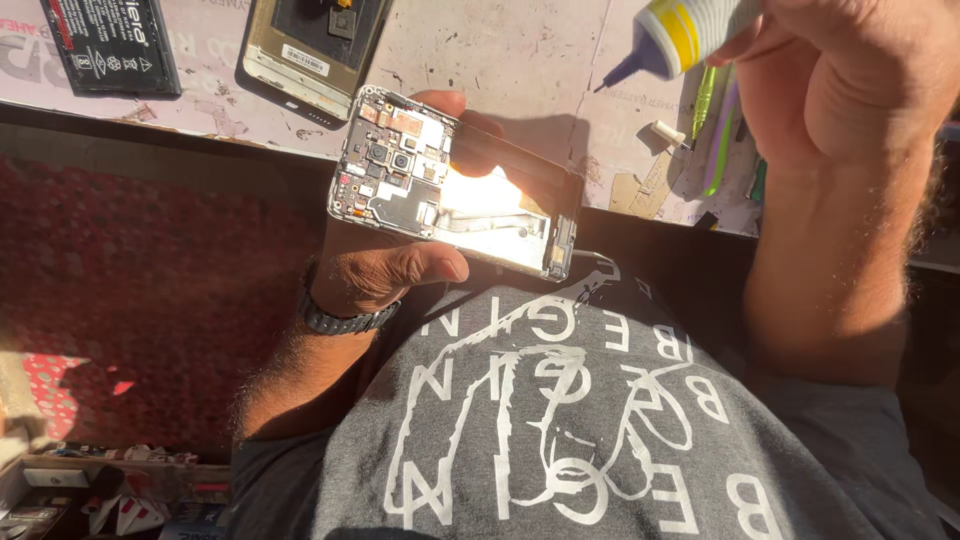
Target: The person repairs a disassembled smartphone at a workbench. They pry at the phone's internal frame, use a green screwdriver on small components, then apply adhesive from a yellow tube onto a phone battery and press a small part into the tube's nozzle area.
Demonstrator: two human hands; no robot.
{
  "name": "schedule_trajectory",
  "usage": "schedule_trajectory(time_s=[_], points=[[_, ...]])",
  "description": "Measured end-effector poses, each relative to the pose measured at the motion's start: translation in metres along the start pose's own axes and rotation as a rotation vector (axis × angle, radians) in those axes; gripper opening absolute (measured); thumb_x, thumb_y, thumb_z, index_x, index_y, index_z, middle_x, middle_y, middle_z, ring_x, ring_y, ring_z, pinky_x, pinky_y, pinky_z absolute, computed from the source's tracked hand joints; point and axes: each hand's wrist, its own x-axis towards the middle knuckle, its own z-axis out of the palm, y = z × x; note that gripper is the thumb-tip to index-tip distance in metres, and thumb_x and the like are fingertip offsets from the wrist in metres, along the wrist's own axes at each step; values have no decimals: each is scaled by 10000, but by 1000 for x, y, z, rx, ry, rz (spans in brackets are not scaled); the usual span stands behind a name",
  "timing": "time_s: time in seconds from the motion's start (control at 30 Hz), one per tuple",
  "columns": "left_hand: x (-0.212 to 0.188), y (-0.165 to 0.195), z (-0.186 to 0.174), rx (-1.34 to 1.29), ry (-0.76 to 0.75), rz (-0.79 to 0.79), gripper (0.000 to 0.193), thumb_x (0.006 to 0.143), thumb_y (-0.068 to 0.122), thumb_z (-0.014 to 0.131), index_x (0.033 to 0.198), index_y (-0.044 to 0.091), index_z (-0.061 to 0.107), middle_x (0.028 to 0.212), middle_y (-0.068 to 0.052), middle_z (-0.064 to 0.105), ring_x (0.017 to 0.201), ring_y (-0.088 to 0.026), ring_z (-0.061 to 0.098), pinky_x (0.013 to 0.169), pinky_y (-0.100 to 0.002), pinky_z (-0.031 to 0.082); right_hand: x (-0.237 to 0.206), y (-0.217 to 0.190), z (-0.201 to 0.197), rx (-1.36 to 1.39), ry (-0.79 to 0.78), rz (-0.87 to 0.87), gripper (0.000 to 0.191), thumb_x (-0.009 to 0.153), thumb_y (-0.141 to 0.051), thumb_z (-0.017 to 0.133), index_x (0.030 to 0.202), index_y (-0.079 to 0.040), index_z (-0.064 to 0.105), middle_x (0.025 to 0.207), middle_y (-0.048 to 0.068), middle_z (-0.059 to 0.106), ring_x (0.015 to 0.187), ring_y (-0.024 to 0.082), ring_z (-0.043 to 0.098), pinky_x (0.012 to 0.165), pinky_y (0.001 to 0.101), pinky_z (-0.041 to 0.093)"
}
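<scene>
- Phone frame (455, 185), opened with its back cover off, sits in my left hand (385, 265) above my lap, just in front of the workbench edge (180, 125); circuit boards and camera modules show at its left end, and a bright patch of sunlight glares off the bare metal middle.
- At far left on the bench lies a black battery (110, 42), flat and well apart from the frame.
- Just right of the battery, a second opened phone shell (315, 45) rests on the bench, its near end reaching the bench edge, close above the frame I hold.
- My left hand is closed around the frame: the thumb presses along its lower edge, fingertips wrap up over the far edge, and a dark wristband (345, 320) sits on the wrist.
- Below, my grey printed shirt (560, 420) fills the lower middle, and a cluttered box of small parts (90, 495) sits at the bottom left corner.
- To the right of the frame a small white scrap (668, 133) and some green and purple tools (718, 130) lie on the bench, near the bottle tip.
- My right hand (850, 70) is closed on a white and yellow squeeze bottle (685, 32), raised above the bench; its blue nozzle points down and left, well apart from the frame.
- Nothing lies between nozzle and frame.
</scene>
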Motion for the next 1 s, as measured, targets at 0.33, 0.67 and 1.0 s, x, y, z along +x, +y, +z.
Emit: schedule_trajectory(time_s=[0.33,0.67,1.0], points=[[3,9,9,154,-12,-20,1018,811,363,934,1542,-31,344,1460,-174,593,1334,-225,631,1154,-400,567,-55,18,2,-45,53,-114,277,937,22,811,1152,68,644,1000,172,735,855,217,744,851,317,645],[2,-4,19,470,-30,169,1018,811,389,933,1559,24,348,1459,-148,580,1310,-168,587,1107,-333,579,-64,36,14,-312,86,-288,346,854,-31,871,1094,22,628,970,136,713,819,204,744,761,303,665],[5,-2,24,551,-23,138,1009,827,387,925,1556,40,319,1451,-129,596,1235,-164,710,1036,-299,657,-69,38,24,-668,-50,-521,368,935,13,852,1157,-24,561,1102,102,715,940,265,783,821,395,719]])
